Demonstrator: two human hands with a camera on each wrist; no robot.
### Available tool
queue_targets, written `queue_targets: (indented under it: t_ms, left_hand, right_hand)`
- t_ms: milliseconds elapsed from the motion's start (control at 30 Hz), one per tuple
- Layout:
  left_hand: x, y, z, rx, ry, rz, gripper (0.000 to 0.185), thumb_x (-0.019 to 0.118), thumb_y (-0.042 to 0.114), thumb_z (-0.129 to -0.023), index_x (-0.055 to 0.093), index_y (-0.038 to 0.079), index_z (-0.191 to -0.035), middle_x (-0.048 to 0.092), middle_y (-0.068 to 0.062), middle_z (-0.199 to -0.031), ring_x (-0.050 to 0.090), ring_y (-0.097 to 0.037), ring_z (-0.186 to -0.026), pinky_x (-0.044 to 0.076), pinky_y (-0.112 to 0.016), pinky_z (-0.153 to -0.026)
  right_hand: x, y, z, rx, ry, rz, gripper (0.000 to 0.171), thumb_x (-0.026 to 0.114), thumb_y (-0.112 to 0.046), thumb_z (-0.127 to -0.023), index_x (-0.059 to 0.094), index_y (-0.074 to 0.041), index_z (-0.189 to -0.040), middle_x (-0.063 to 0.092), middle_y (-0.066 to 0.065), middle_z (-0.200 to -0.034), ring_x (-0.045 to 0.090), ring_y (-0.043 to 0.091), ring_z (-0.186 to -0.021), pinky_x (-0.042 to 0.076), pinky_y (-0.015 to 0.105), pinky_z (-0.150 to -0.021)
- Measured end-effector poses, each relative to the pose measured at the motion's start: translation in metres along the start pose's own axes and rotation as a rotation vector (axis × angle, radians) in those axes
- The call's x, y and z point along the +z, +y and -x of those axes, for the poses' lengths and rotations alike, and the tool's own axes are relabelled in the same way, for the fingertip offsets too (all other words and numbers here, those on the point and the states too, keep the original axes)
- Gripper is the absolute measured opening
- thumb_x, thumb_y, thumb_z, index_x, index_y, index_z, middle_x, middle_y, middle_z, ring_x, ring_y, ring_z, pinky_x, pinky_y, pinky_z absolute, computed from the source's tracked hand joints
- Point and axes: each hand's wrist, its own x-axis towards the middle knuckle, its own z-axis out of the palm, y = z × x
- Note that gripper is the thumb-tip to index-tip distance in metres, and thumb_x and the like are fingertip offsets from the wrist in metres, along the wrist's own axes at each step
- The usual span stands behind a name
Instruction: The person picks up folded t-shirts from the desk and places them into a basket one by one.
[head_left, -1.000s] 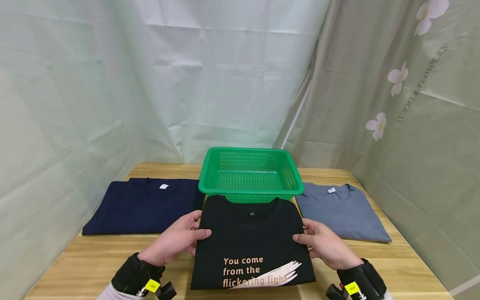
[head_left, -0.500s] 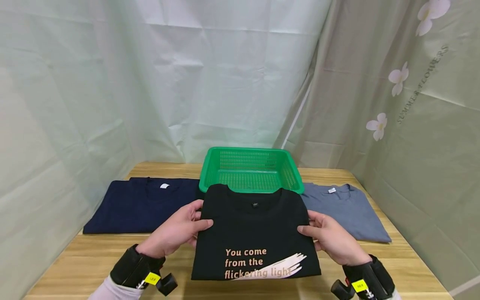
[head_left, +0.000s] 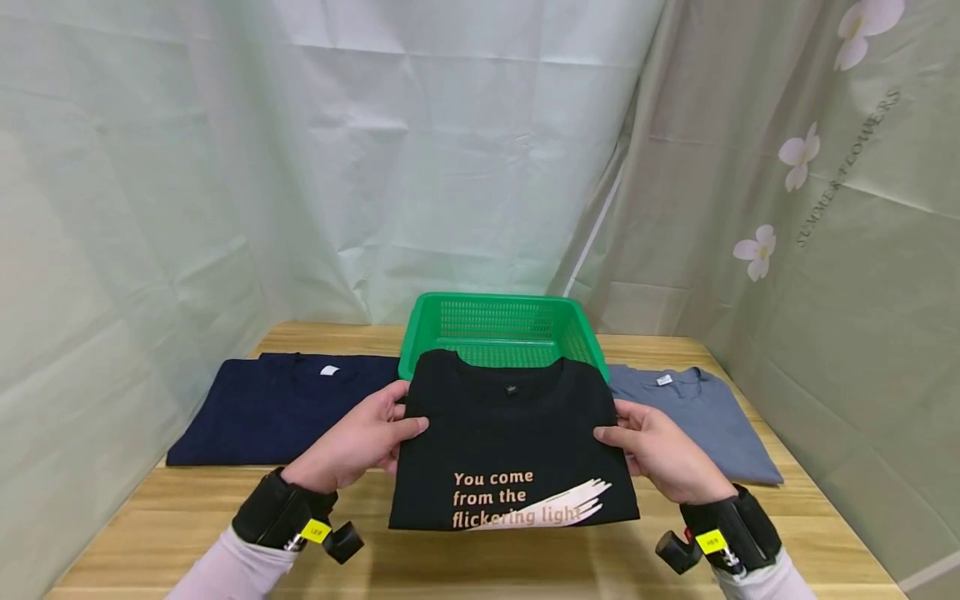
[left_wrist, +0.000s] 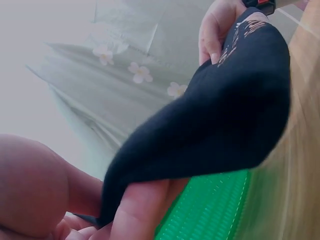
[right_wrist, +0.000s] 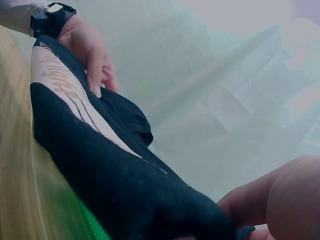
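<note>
A folded black T-shirt (head_left: 510, 442) with printed lettering and a pale brush-stroke is held up above the table between both hands. My left hand (head_left: 360, 437) pinches its left edge, thumb on top and fingers beneath. On the opposite edge my right hand (head_left: 663, 450) pinches the cloth in the same way. In the left wrist view the shirt (left_wrist: 210, 110) sags a little between the hands. Just beyond the shirt stands a green plastic basket (head_left: 495, 302), its near rim hidden by the collar. The right wrist view shows the shirt (right_wrist: 120, 175) over a strip of green.
A folded navy T-shirt (head_left: 285, 412) lies left of the basket on the wooden table (head_left: 465, 567). To the right lies a folded grey-blue T-shirt (head_left: 690, 425). Pale curtains (head_left: 465, 167) hang behind and along both sides.
Both hands have carried the black T-shirt upward and forward, toward the basket. Its collar now covers the basket's near rim. The other two shirts and the basket have stayed put.
</note>
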Motion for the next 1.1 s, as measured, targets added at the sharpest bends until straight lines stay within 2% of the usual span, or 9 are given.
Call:
queue_targets:
  t_ms: [167,367,700,900,1100]
  left_hand:
    - [-0.004,0.000,-0.009,0.013,0.017,0.044,0.054,0.058,0.007,-0.112,0.033,-0.001,-0.160,0.077,-0.013,-0.122,0.082,-0.021,-0.087,0.069,-0.038,-0.073]
    - [-0.007,0.002,-0.020,0.020,0.066,0.044,0.051,0.057,0.005,-0.112,0.036,-0.001,-0.158,0.078,-0.010,-0.118,0.081,-0.019,-0.084,0.068,-0.036,-0.071]
    - [-0.012,0.006,-0.042,0.009,0.129,0.025,0.051,0.058,0.009,-0.113,0.038,0.001,-0.159,0.080,-0.004,-0.109,0.079,-0.015,-0.079,0.067,-0.033,-0.070]
    - [-0.017,0.009,-0.054,0.014,0.147,0.020,0.049,0.057,0.010,-0.114,0.040,0.002,-0.159,0.079,-0.003,-0.108,0.078,-0.013,-0.080,0.067,-0.033,-0.070]
    - [-0.019,0.010,-0.065,0.015,0.170,0.008,0.045,0.056,0.011,-0.114,0.043,0.003,-0.156,0.079,-0.006,-0.113,0.080,-0.013,-0.083,0.068,-0.034,-0.072]
  right_hand:
    - [-0.002,-0.003,-0.006,-0.003,0.002,-0.006,0.062,0.059,-0.012,-0.111,0.034,0.012,-0.162,0.078,0.006,-0.129,0.080,0.016,-0.107,0.068,0.038,-0.091]
    - [-0.004,-0.007,-0.018,-0.044,0.031,0.023,0.058,0.058,-0.013,-0.112,0.039,0.012,-0.161,0.076,0.009,-0.133,0.079,0.016,-0.109,0.068,0.038,-0.092]
    - [-0.010,-0.013,-0.038,-0.028,0.096,0.056,0.050,0.057,-0.012,-0.112,0.047,0.010,-0.155,0.079,0.000,-0.115,0.079,0.013,-0.098,0.067,0.032,-0.085]
    - [-0.014,-0.018,-0.051,-0.038,0.150,0.107,0.043,0.058,-0.012,-0.110,0.055,0.010,-0.148,0.079,-0.004,-0.100,0.073,0.007,-0.080,0.059,0.021,-0.071]
    - [-0.018,-0.022,-0.065,-0.029,0.180,0.129,0.047,0.057,-0.015,-0.112,0.054,0.008,-0.153,0.079,-0.001,-0.103,0.073,0.008,-0.081,0.062,0.023,-0.077]
